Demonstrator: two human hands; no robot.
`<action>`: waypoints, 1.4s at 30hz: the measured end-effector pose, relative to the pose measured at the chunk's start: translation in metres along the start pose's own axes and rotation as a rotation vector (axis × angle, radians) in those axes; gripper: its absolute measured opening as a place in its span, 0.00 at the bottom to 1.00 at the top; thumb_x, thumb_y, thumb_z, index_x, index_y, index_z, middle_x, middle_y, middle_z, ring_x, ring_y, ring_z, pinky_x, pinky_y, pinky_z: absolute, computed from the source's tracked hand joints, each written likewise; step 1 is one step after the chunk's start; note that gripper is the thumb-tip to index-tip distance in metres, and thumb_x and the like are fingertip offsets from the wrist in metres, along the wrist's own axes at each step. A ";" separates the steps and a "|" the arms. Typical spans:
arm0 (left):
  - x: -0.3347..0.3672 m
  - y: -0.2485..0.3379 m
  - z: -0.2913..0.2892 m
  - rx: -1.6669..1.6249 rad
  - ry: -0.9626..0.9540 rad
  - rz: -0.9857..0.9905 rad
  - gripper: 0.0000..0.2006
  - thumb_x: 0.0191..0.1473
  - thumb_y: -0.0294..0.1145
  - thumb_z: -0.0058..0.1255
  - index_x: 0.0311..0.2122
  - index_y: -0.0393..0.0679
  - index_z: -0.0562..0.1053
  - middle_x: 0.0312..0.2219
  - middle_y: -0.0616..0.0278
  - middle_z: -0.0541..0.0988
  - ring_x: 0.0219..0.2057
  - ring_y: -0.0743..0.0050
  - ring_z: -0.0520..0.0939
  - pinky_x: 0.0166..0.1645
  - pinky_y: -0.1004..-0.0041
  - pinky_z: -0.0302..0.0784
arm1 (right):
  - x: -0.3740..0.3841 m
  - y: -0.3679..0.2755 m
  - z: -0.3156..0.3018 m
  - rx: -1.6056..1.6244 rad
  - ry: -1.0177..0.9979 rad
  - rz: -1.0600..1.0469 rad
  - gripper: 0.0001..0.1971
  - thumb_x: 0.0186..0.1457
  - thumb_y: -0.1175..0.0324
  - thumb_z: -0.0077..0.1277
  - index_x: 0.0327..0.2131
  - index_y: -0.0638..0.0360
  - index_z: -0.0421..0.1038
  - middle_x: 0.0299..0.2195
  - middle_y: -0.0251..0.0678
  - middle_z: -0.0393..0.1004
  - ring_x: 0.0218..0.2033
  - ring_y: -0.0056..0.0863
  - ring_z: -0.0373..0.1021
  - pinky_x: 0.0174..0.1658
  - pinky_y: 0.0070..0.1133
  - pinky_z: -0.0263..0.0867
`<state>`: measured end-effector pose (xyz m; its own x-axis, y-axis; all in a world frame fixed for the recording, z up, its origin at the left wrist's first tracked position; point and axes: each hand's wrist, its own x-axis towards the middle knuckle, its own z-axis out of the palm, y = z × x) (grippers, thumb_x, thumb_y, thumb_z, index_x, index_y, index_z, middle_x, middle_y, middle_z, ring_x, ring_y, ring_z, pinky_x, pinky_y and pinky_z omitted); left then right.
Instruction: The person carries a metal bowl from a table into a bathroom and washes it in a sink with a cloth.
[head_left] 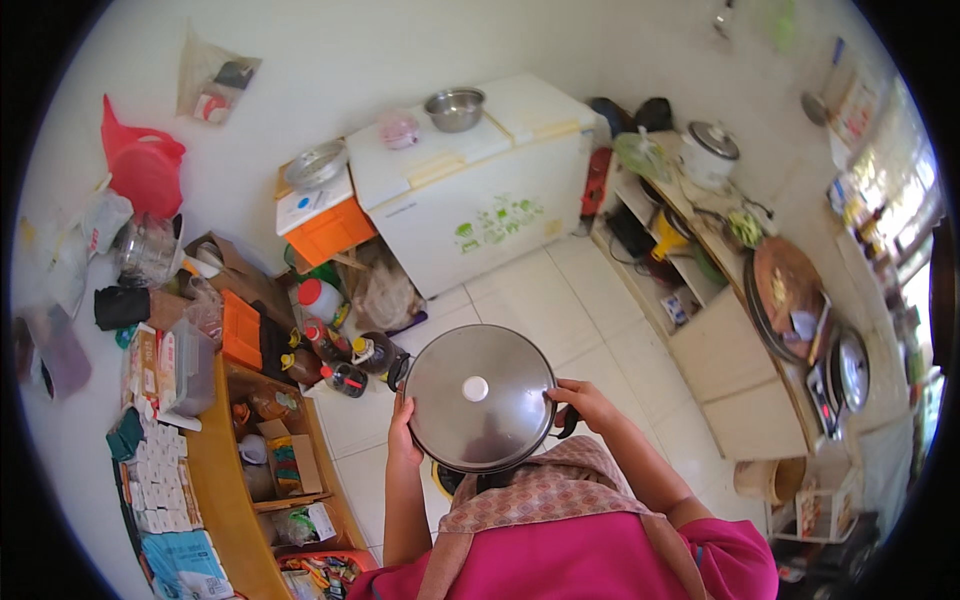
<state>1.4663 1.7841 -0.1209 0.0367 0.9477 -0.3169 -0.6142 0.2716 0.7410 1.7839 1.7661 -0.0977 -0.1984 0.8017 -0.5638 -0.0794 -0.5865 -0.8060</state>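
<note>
Fingers of both hands are closed on a lidded metal pot [465, 425]. Left hand [402, 432] grips low on the left side, just below the black left handle [398, 372], which looks free. Right hand [588, 402] has the right rim, thumb at the lid edge, just beside the right handle [567, 422]; can't tell if fingers hook it underneath.

Pot is in front of the body, above the tiled floor [520, 300], close to the apron [585, 500]. Can't tell if it touches the cloth. Lid [500, 360] is on and seated, knob central.

Status, my read: grip done, pot up in both hands. Setting down not done, lid not off. Contents hidden, so no call on fill or cooking. Looks mid-carry.

Further out: dark bottles [375, 352] on the floor just left of the pot, chest freezer [470, 215] ahead with a metal bowl [455, 108] on top. Worktop to the right carries a rice cooker [708, 158], a round board [785, 275] and a round silver lid or pan [850, 370] near the end. All well apart from the hands, none being handled.
</note>
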 end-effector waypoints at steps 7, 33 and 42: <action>0.116 0.059 0.005 -0.029 0.000 0.003 0.28 0.52 0.31 0.42 0.59 0.46 0.51 0.52 0.59 0.64 0.51 0.66 0.67 0.53 0.68 0.63 | 0.115 -0.084 -0.002 0.159 -0.447 0.173 0.32 0.46 0.56 0.55 0.49 0.66 0.55 0.31 0.43 0.70 0.18 0.26 0.70 0.24 0.21 0.71; 0.539 0.218 -0.016 -0.036 0.454 0.159 0.20 0.55 0.46 0.40 0.45 0.40 0.68 0.39 0.60 0.74 0.41 0.67 0.74 0.46 0.67 0.68 | 0.511 -0.339 0.036 0.002 -0.314 0.166 0.28 0.43 0.49 0.56 0.39 0.64 0.66 0.22 0.34 0.70 0.15 0.19 0.65 0.15 0.15 0.61; 0.759 0.344 -0.107 0.196 0.890 0.025 0.45 0.43 0.50 0.55 0.58 0.42 0.43 0.43 0.50 0.67 0.35 0.59 0.73 0.32 0.65 0.70 | 0.593 -0.397 0.103 0.055 -0.140 0.060 0.28 0.43 0.47 0.55 0.37 0.65 0.66 0.21 0.34 0.70 0.15 0.20 0.66 0.15 0.15 0.60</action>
<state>1.1988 2.5787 -0.1695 -0.6468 0.4961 -0.5792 -0.4586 0.3538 0.8152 1.5974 2.4627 -0.0941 -0.3382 0.7431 -0.5774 -0.1157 -0.6417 -0.7581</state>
